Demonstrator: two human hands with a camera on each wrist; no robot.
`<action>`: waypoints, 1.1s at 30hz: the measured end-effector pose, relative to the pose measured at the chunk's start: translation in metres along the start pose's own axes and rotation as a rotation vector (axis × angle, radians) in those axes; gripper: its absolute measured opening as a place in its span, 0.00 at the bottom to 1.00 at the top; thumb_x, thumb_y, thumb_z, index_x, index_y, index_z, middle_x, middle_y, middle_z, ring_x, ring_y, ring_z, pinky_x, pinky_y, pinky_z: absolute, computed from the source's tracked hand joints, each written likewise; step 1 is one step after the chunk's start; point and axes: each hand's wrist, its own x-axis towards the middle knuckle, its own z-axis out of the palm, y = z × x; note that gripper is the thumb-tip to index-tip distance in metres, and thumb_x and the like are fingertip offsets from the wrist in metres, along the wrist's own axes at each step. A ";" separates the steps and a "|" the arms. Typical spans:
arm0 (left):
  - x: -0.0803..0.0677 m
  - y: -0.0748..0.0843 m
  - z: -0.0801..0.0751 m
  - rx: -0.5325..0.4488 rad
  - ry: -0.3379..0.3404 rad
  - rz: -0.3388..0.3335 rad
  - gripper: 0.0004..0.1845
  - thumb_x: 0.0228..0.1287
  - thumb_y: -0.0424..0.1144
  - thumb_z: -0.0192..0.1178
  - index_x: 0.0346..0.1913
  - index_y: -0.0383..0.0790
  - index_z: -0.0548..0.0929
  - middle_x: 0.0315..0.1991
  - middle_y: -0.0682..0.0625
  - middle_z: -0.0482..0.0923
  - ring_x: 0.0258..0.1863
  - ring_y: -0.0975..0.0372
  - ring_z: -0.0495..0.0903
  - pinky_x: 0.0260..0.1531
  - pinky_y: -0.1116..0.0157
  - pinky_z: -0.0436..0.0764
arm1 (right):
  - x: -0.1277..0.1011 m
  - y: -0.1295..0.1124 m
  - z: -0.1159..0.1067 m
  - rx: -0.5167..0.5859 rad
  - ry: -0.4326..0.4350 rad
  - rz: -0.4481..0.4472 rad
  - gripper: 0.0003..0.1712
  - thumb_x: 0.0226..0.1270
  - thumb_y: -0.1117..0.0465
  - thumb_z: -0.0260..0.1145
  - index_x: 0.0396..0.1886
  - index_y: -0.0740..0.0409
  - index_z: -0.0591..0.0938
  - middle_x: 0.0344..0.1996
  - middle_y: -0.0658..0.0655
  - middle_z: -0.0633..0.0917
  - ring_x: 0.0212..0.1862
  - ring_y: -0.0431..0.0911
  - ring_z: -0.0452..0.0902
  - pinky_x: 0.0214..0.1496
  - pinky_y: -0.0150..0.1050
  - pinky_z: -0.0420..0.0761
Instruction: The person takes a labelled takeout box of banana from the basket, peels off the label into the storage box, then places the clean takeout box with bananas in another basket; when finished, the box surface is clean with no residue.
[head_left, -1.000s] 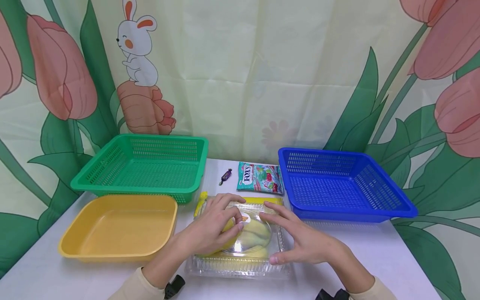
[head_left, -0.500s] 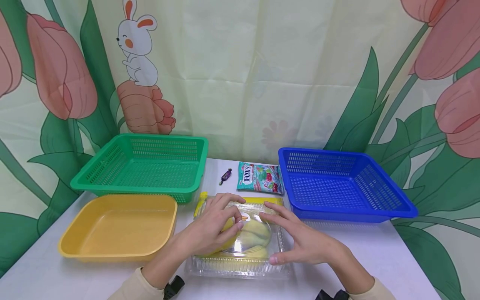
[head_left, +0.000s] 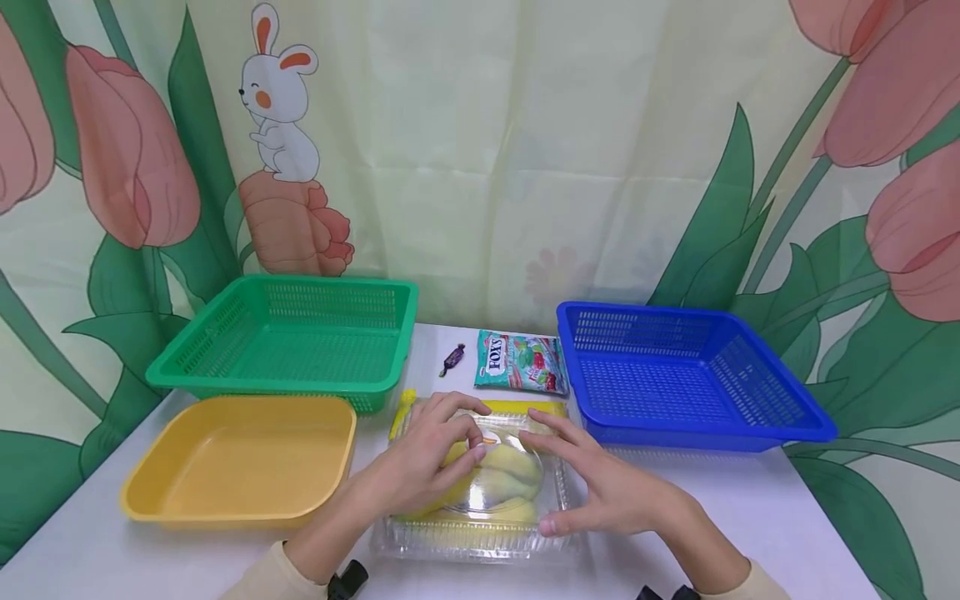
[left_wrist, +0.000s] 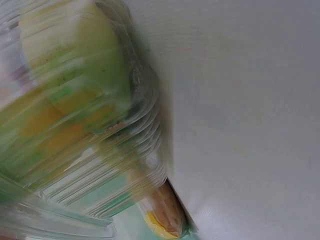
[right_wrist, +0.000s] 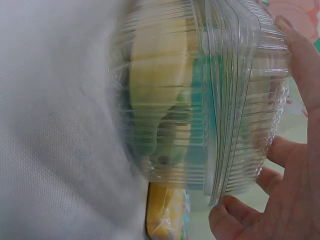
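We lay both hands on a clear box at the near middle of the table. Our left hand rests on its lid with fingers gently bent, pressing rather than clasping; our right hand lies flat against the right side, fingers straight, thumb along the front. Inside the box sit pale yellow-green pieces of fruit. The yellow tray, green basket and blue basket hold nothing. Behind the box lie a packet reading "FOX'S" and a small wrapped sweet.
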 end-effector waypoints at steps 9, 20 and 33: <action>-0.004 -0.003 0.004 -0.045 0.040 0.008 0.08 0.75 0.43 0.61 0.35 0.55 0.76 0.61 0.54 0.76 0.65 0.59 0.69 0.64 0.44 0.67 | -0.001 0.001 0.004 -0.010 0.001 -0.014 0.52 0.59 0.35 0.75 0.80 0.38 0.64 0.83 0.47 0.51 0.80 0.60 0.50 0.65 0.69 0.72; 0.001 -0.003 -0.002 -0.176 0.153 0.033 0.07 0.77 0.38 0.57 0.38 0.51 0.74 0.59 0.52 0.75 0.62 0.58 0.68 0.61 0.50 0.70 | -0.005 0.002 -0.001 -0.009 0.008 0.017 0.52 0.59 0.33 0.74 0.80 0.37 0.64 0.83 0.47 0.50 0.80 0.64 0.50 0.63 0.71 0.71; -0.015 -0.006 -0.038 -0.107 0.253 -0.046 0.05 0.74 0.37 0.62 0.39 0.50 0.78 0.64 0.52 0.72 0.65 0.53 0.64 0.59 0.43 0.63 | 0.000 0.002 0.000 -0.006 0.016 -0.014 0.52 0.59 0.35 0.75 0.80 0.40 0.65 0.83 0.49 0.51 0.79 0.66 0.49 0.63 0.73 0.70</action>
